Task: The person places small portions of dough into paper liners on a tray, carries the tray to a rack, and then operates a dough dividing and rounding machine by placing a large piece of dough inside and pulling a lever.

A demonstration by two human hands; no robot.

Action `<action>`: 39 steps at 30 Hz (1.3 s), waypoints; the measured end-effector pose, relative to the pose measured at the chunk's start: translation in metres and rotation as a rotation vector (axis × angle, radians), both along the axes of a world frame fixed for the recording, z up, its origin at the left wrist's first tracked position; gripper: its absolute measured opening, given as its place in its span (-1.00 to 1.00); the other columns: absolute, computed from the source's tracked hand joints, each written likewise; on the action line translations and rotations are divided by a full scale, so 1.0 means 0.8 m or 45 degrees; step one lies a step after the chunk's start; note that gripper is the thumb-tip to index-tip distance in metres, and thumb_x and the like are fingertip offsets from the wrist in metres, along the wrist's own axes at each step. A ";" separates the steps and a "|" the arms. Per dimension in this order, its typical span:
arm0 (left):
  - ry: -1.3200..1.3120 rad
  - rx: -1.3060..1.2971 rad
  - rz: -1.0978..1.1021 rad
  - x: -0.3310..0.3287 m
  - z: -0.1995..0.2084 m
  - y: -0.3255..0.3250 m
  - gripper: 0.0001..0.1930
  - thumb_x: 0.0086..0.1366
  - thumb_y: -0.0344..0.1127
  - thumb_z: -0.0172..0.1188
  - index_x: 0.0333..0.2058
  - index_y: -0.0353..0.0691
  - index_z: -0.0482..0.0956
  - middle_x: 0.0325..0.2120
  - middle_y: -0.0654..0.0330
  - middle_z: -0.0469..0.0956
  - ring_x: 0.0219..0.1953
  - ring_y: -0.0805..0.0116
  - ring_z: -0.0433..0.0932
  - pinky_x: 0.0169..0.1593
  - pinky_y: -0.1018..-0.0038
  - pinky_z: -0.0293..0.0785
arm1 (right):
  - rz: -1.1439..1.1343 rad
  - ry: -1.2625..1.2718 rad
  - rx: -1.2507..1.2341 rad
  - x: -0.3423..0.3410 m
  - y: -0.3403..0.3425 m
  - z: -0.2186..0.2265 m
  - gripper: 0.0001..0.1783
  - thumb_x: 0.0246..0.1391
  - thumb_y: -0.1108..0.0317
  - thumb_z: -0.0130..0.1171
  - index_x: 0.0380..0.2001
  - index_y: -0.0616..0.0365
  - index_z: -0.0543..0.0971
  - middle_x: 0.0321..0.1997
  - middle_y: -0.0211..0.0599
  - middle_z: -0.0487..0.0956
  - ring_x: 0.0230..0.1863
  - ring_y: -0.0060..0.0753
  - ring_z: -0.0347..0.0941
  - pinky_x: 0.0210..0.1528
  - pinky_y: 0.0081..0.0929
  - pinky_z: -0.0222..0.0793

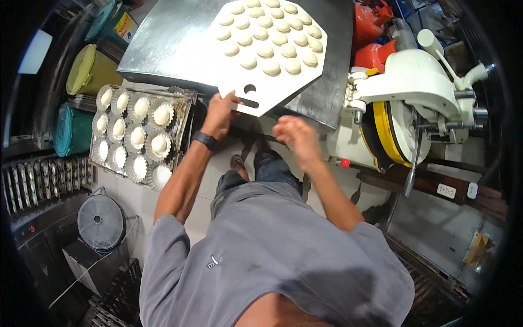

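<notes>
My left hand (219,115) is closed on the near corner of a white octagonal board (283,90), beside its slotted handle. Several round, flattened dough pieces (271,67) lie in rows across the board, which rests over a steel table (169,46). My right hand (298,137) hovers apart from the board, just off the table's front edge. Motion blurs its bent fingers, so I cannot make out whether anything is between them. Left of my left forearm is a metal baking tray (188,106) with fluted paper cups (136,168); dough balls (162,115) sit in the cups of the farther rows.
On the right stands a white machine (403,82) with a yellow-rimmed round part and a long lever. Behind it are red containers (370,24). Lidded buckets (81,68) line the left side. A round fan (101,222) stands at lower left, near stacked metal moulds (49,180).
</notes>
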State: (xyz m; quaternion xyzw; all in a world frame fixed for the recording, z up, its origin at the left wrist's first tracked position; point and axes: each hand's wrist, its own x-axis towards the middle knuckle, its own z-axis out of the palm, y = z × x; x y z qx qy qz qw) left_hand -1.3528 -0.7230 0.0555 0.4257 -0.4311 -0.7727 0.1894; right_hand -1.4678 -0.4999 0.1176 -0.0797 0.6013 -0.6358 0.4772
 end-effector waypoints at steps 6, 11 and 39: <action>-0.188 -0.257 -0.008 0.009 0.020 -0.160 -0.73 0.45 -0.08 0.14 -0.24 -0.19 0.49 -0.43 0.23 0.53 -0.39 0.41 0.50 -0.34 0.43 0.46 | -0.399 0.842 0.177 -0.258 -0.073 -0.035 -0.64 0.35 0.28 0.09 0.08 0.29 0.53 -0.10 -0.26 0.67 -0.11 -0.50 0.56 -0.02 -0.53 0.45; -0.560 -0.385 0.048 0.062 0.037 -0.339 -0.46 0.42 0.11 0.10 0.03 -0.30 0.58 -0.25 0.15 0.65 -0.27 0.34 0.64 -0.22 0.45 0.50 | -0.232 1.011 0.237 -0.320 -0.164 -0.046 -0.58 0.31 0.30 0.15 0.15 0.29 0.52 0.02 -0.17 0.64 0.01 -0.39 0.57 0.12 -0.44 0.45; -0.067 -1.518 -0.509 -0.071 0.052 -0.067 -0.73 0.13 -0.29 0.39 -0.26 -0.23 0.53 -0.19 0.02 0.46 -0.14 -0.02 0.52 -0.09 0.20 0.52 | 0.418 1.638 0.368 -0.177 -0.122 0.010 -0.66 -0.01 0.37 0.29 -0.14 0.22 0.54 -0.15 -0.04 0.54 -0.01 0.08 0.47 0.06 -0.10 0.39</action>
